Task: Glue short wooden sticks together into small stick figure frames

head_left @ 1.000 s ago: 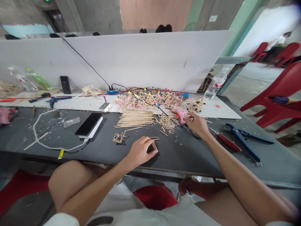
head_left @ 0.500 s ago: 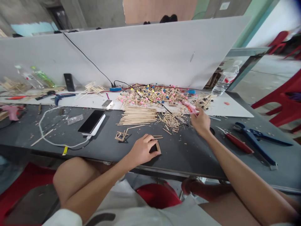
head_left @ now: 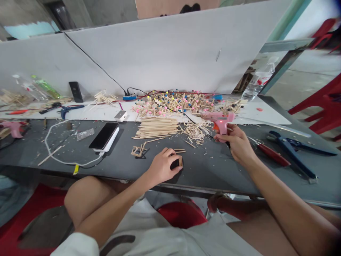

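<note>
My left hand (head_left: pixel 163 165) is closed round a small dark block (head_left: pixel 174 164) with short wooden sticks (head_left: pixel 180 161) along its right side, close to the table's front edge. My fingers hide part of the block. In my right hand (head_left: pixel 237 141) is a pink hot glue gun (head_left: pixel 223 122), raised over the table with its nozzle pointing left and a small red light showing. A clear glue stick (head_left: pixel 274 126) stretches out to the right behind it. Two loose sticks (head_left: pixel 179 151) lie just beyond my left fingers, and a small stick frame (head_left: pixel 138 151) rests to the left.
Long wooden sticks (head_left: pixel 157 128) lie in a row beside a heap of short pieces (head_left: pixel 195 133). Behind is a pile of stick models with coloured balls (head_left: pixel 170 103). A phone (head_left: pixel 103 136) is at left; a red-handled tool (head_left: pixel 274 154) and blue pliers (head_left: pixel 293 153) lie at right.
My right hand has lifted the glue gun off the far part of the table and drawn it nearer, turning it side-on. My left hand stays at the block, its fingers slightly shifted.
</note>
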Demonstrator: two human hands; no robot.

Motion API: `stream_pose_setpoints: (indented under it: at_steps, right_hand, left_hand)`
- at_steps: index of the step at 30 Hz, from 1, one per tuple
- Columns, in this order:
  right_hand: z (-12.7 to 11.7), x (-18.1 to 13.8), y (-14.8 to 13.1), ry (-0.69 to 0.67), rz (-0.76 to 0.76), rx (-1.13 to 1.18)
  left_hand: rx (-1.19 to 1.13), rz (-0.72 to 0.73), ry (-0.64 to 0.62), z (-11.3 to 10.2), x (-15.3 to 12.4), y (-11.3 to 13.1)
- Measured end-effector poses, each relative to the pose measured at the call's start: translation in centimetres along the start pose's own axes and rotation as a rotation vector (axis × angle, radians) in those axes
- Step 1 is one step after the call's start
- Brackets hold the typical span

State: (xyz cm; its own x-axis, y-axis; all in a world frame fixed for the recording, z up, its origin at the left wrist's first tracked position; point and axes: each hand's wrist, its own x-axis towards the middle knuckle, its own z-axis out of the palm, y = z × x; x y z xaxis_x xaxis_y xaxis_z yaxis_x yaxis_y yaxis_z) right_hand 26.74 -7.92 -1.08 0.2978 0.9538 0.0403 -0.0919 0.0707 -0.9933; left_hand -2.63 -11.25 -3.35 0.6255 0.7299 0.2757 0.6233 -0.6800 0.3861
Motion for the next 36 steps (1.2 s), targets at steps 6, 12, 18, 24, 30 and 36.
stream_pose_setpoints:
  at_steps: [6, 12, 18, 24, 30, 36]
  right_hand:
    - [-1.2, -2.8, -1.2, 0.023, -0.063, -0.224]
    - [-0.2, -3.4, -1.7, 0.162, -0.110, -0.764]
    - [0.8, -4.3, -0.9, 0.107, -0.168, -0.922]
    - [1.3, -5.3, -0.6, 0.012, -0.231, -0.907]
    - [1.8, -5.7, -0.7, -0.069, -0.253, -0.875]
    - [1.7, -5.7, -0.4, -0.113, -0.268, -0.879]
  left_hand:
    - [-0.026, -0.018, -0.049, -0.5, 0.3, -0.3]
    - [-0.085, -0.040, -0.030, -0.1, 0.6, -0.7]
    - [-0.450, -0.169, 0.080, -0.5, 0.8, -0.5]
    - [-0.723, -0.189, 0.163, -1.1, 0.6, 0.3]
    - [-0.765, -0.166, 0.172, -1.2, 0.5, 0.4]
    - [-0.769, -0.161, 0.172, -1.4, 0.5, 0.5]
